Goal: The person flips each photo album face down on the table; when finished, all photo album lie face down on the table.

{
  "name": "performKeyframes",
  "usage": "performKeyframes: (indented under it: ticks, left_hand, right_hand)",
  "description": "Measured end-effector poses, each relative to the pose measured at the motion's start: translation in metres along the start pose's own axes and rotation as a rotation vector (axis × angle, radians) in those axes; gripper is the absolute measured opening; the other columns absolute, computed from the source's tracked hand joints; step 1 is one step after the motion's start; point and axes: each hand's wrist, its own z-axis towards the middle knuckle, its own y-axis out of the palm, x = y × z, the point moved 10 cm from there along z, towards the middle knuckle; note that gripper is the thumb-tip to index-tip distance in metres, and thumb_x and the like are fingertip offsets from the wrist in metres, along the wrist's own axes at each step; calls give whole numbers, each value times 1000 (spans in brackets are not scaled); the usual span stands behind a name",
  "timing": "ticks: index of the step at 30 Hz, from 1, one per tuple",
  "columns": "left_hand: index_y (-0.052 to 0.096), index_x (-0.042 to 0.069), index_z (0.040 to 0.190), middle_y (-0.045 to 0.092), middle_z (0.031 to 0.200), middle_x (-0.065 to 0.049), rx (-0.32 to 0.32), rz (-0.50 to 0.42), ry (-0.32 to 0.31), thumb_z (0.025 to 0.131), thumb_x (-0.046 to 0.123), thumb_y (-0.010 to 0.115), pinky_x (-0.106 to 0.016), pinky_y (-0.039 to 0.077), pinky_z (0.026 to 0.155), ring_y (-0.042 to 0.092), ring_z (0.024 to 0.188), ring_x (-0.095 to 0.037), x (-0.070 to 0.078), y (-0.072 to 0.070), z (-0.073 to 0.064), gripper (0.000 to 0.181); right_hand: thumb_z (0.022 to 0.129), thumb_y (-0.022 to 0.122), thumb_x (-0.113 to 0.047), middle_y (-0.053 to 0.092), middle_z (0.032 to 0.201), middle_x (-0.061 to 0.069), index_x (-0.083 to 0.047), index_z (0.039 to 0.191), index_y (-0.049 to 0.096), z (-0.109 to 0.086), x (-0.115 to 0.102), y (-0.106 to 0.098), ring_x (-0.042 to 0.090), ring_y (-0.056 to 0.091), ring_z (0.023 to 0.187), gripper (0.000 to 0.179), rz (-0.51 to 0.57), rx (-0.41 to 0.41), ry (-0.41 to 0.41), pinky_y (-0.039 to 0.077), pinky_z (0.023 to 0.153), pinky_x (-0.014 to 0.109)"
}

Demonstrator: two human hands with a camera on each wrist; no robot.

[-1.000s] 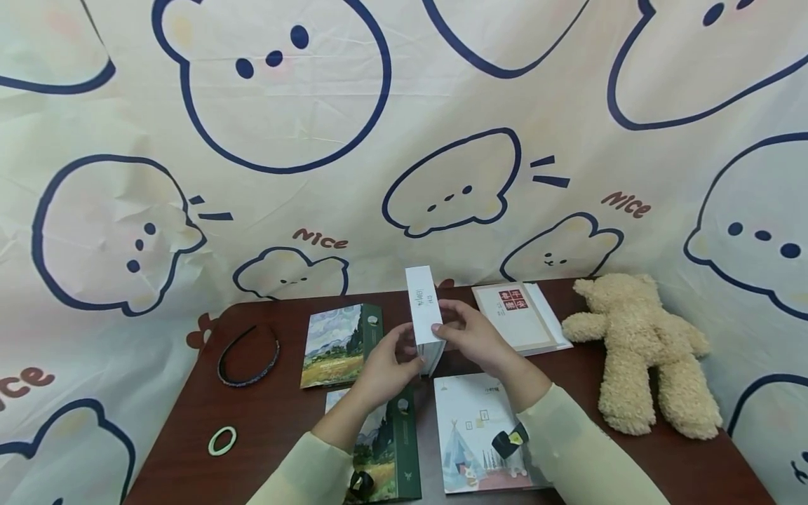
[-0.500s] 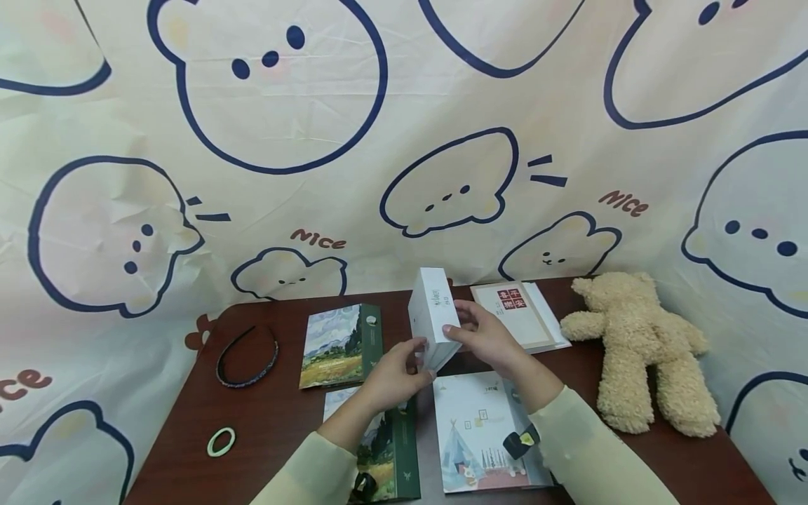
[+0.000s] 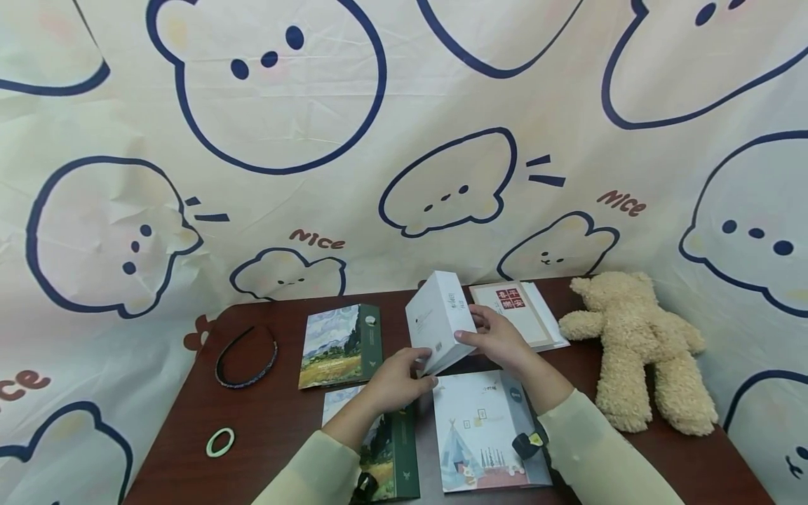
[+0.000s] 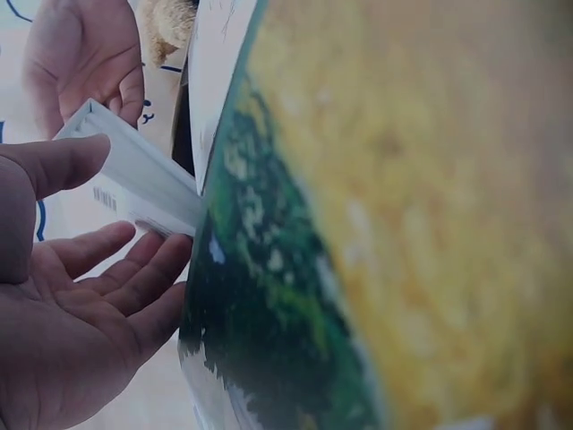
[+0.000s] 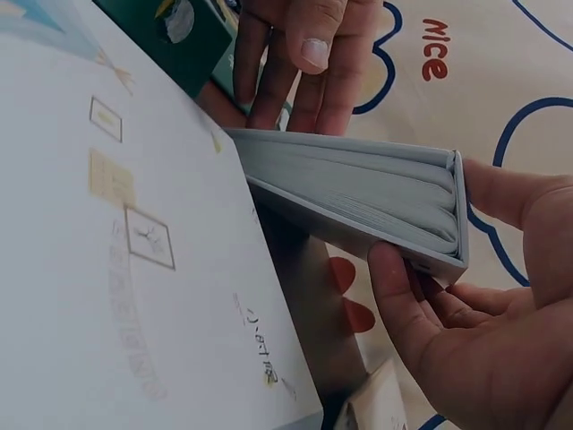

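Note:
A thick white photo album [image 3: 429, 322] is held up above the middle of the table, tilted, with its lettered spine up to the right. My right hand [image 3: 499, 341] grips the spine end, thumb on one side and fingers on the other. My left hand [image 3: 398, 379] is at the lower left side, its fairly straight fingers touching the cover. In the right wrist view the left thumb stands apart from the album. Pale page edges [image 5: 358, 193] show between its covers there. Below lie a green landscape-covered album [image 3: 404, 449] and a white tent-pattern album [image 3: 473, 435].
Another landscape album [image 3: 341, 344] lies at the back left, and a cream album with red characters [image 3: 514, 315] at the back right. A teddy bear [image 3: 637, 344] lies on the right. A dark headband [image 3: 268, 368] and pale green ring [image 3: 211, 445] are on the left.
The white album has turned so its side cover faces me more, and has shifted slightly right. Both hands have moved right with it.

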Motion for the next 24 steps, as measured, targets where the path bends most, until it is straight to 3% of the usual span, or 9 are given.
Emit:
performKeyframes:
  ticks: [13, 24]
  left_hand:
    - [57, 2, 146, 60, 135, -21, 9, 22, -26, 96, 27, 71, -53, 58, 86, 64, 118, -40, -3, -3, -1, 57]
    - [56, 1, 147, 59, 139, -23, 9, 46, -38, 97, 27, 70, -56, 56, 92, 63, 122, -42, -8, -6, -1, 58]
  right_hand:
    - [93, 80, -26, 52, 152, 19, -4, 159, 35, 0, 9, -5, 30, 64, 121, 83, -48, 35, 43, 60, 89, 35]
    - [94, 79, -30, 59, 145, 16, -2, 157, 40, 4, 18, -2, 30, 65, 122, 79, -157, 61, 48, 53, 103, 45]
